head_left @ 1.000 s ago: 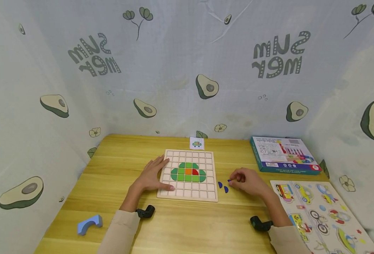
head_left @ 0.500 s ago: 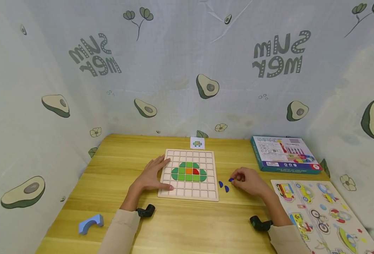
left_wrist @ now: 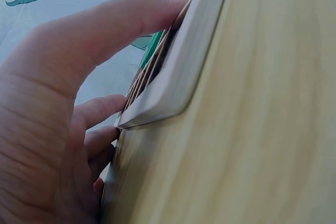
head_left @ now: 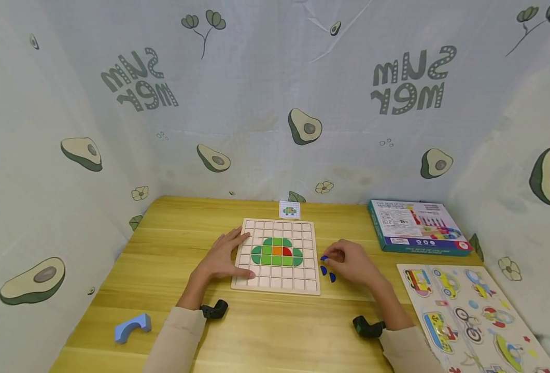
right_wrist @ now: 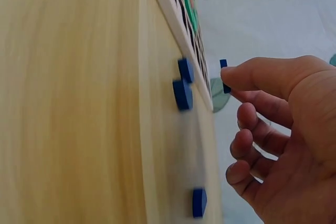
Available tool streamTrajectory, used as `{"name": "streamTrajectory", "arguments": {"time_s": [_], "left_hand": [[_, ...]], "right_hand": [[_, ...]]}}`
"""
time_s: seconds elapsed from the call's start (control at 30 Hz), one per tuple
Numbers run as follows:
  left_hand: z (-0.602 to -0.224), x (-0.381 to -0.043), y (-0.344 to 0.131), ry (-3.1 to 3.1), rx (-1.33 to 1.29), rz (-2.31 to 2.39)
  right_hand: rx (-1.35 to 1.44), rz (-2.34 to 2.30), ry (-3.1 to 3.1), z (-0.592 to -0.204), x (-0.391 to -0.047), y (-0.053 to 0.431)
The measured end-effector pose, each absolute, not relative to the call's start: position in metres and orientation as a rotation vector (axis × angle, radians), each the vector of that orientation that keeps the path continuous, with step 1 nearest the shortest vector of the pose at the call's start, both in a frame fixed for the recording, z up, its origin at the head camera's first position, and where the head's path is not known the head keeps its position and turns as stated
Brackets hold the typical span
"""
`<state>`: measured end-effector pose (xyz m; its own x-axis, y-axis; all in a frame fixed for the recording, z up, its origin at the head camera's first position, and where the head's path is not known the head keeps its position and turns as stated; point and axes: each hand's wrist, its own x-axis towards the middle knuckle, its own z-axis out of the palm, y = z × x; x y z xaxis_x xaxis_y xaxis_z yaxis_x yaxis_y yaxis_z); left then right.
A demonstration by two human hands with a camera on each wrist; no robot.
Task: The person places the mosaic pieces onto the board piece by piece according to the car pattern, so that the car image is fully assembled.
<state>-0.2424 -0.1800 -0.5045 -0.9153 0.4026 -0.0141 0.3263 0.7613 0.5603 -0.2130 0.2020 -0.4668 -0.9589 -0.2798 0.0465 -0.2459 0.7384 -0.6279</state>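
Note:
A square wooden grid board (head_left: 275,284) lies mid-table, with green, orange and red tiles (head_left: 277,251) forming a car-like shape. My left hand (head_left: 221,259) rests spread on its left side, thumb and fingertips touching the edge and grid. Just off the right edge, my right hand (head_left: 351,261) pinches a small blue half-round piece (right_wrist: 226,80) between thumb and index finger, raised above the table in the right wrist view. Below it lie more blue half-round pieces (head_left: 333,277), two close together by the board and another blue piece (right_wrist: 199,203) farther off in the right wrist view.
A small picture card (head_left: 290,210) lies behind the board. At the back right sits a flat toy box (head_left: 419,228). A vehicle puzzle board (head_left: 477,311) covers the right front, near the right forearm. A blue arch block (head_left: 132,327) lies front left.
My right hand lifts the blue half-round piece and moves left with it, closer to the board's right edge. The left hand stays in place on the board.

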Motion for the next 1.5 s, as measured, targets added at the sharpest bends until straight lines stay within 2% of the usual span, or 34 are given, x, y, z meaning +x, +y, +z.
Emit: {"name": "streamTrajectory", "arguments": {"time_s": [0.27, 0.83, 1.5], "left_hand": [[-0.506, -0.243, -0.181, 2.833, 0.607, 0.863], [-0.503, -0.241, -0.181, 2.827, 0.601, 0.856], [-0.501, -0.241, -0.179, 2.839, 0.595, 0.841]], "right_hand": [[-0.464, -1.113, 2.799, -0.465, -0.214, 0.167], [-0.700, -1.184, 2.739, -0.477, -0.213, 0.098], [-0.696, -1.005, 2.868, -0.484, -0.209, 0.062]]}}
